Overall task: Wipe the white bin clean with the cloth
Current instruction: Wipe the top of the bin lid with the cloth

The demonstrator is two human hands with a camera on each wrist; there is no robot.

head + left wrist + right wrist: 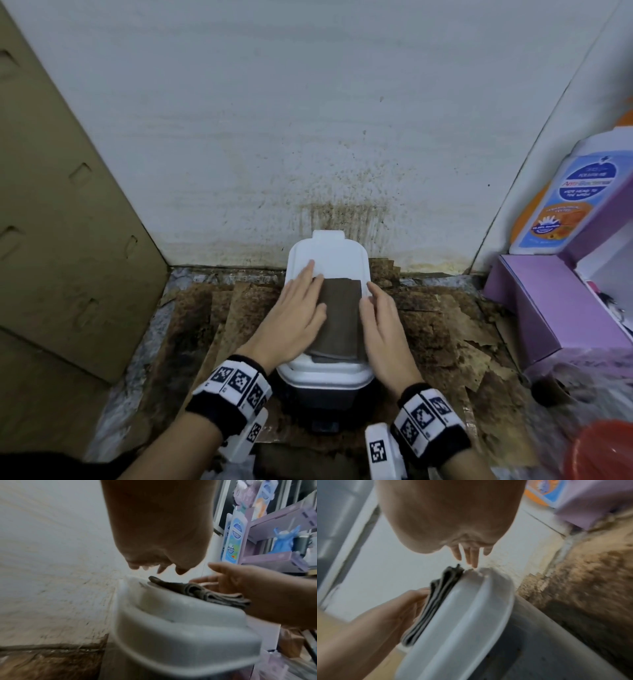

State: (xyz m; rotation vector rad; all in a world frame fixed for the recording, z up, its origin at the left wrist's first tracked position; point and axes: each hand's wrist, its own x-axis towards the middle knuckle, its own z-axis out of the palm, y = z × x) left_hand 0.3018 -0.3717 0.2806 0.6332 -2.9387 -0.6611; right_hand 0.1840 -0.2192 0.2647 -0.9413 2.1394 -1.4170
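The white bin (pixel 327 255) stands on the floor against the wall; its lid is white over a dark grey body (pixel 325 397). A folded brown cloth (pixel 342 315) lies on the near half of the lid. My left hand (pixel 299 306) is flat with straight fingers, over the cloth's left edge and the lid. My right hand (pixel 378 315) is flat too, beside the cloth's right edge at the lid's rim. The left wrist view shows the cloth (pixel 197 591) on the lid (pixel 171 622). In the right wrist view my left hand (pixel 393 608) touches the cloth (pixel 440 595).
A cardboard sheet (pixel 68 222) leans at the left. A purple box (pixel 548 308) and a wash bottle (pixel 561 195) stand at the right, with a red object (pixel 599 452) at the bottom right. The wall (pixel 342 212) behind the bin is stained. Torn brown paper (pixel 445 325) covers the floor.
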